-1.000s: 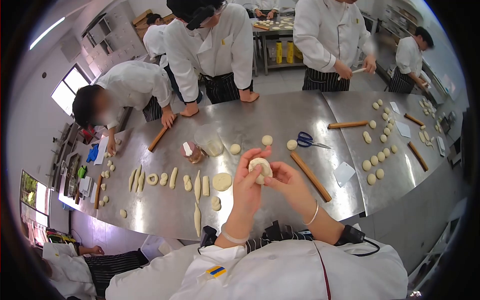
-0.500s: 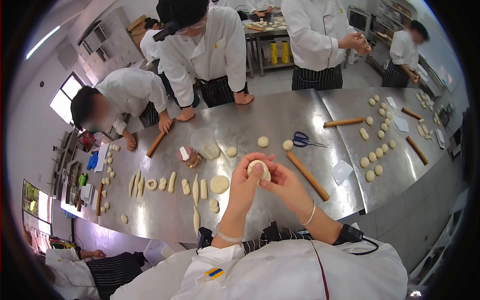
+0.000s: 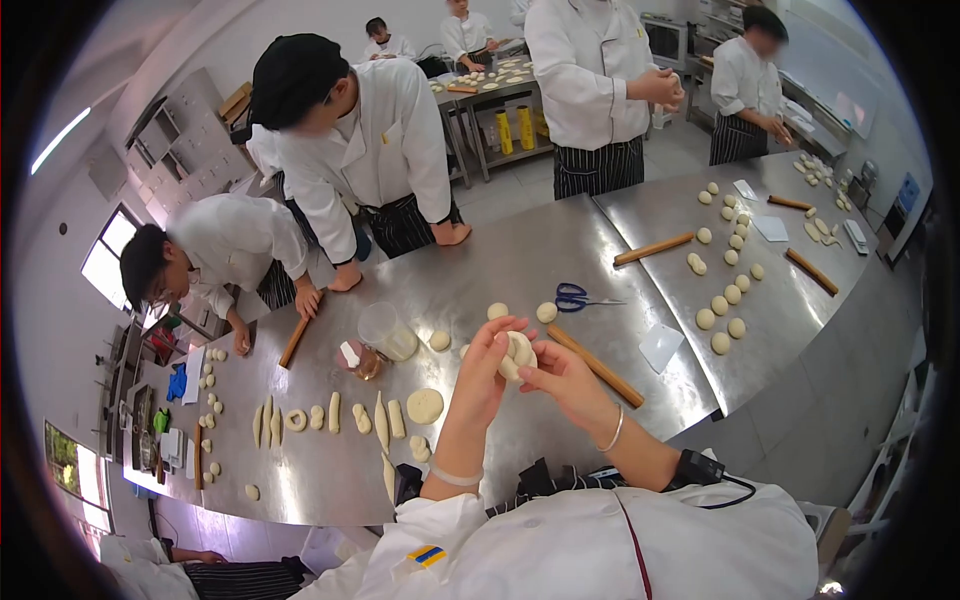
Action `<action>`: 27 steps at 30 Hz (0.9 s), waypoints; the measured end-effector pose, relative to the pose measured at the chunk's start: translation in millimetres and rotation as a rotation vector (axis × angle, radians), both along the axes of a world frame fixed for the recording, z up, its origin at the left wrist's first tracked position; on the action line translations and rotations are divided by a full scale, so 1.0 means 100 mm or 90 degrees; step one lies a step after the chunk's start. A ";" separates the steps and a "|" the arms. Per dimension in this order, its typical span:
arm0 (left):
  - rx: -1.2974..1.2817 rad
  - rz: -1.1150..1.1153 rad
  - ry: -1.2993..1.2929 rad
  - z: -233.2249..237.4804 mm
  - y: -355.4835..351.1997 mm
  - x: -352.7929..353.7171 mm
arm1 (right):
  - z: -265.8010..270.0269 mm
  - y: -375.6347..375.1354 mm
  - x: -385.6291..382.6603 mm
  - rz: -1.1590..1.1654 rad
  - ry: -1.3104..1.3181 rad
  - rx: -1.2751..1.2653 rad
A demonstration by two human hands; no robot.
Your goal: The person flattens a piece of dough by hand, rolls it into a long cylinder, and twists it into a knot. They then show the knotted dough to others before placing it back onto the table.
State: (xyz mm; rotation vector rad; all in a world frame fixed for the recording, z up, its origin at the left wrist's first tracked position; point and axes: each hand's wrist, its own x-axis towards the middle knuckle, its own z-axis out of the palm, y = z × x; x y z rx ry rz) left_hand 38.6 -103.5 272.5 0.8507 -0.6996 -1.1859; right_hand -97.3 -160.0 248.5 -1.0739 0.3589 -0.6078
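Pale dough (image 3: pixel 517 352) is held between my two hands above the steel table. A fold or hollow shows in its surface. My left hand (image 3: pixel 484 368) is wrapped round its left side, the thumb lying against the dough. My right hand (image 3: pixel 562 373) grips the right side with thumb and fingers. Just beyond my fingers lie dough balls (image 3: pixel 546 312) and blue-handled scissors (image 3: pixel 574 298). A wooden rolling pin (image 3: pixel 597 367) rests to the right of my hands. On the left is a flat dough disc (image 3: pixel 425 406).
Shaped dough pieces, including a ring (image 3: pixel 295 420), form a row on the steel table (image 3: pixel 510 250). A clear plastic jug (image 3: pixel 385 333) and a white scraper (image 3: pixel 661 348) stand and lie nearby. More dough balls (image 3: pixel 721 343) are at right. Co-workers stand across the table.
The camera view has shifted, so the table appears tilted and moved left. Both hands still hold the dough, which now shows a more open fold. One person opposite has turned their head.
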 end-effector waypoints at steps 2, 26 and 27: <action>0.012 -0.020 -0.036 -0.04 -0.03 0.00 | -0.01 -0.03 -0.02 -0.016 0.008 -0.011; -0.238 0.218 0.283 -0.09 -1.16 -1.30 | -0.46 -1.33 -1.39 -0.153 0.080 -0.245; -0.265 0.240 0.257 -0.05 -1.17 -1.38 | -0.35 -1.29 -1.33 -0.145 0.030 -0.283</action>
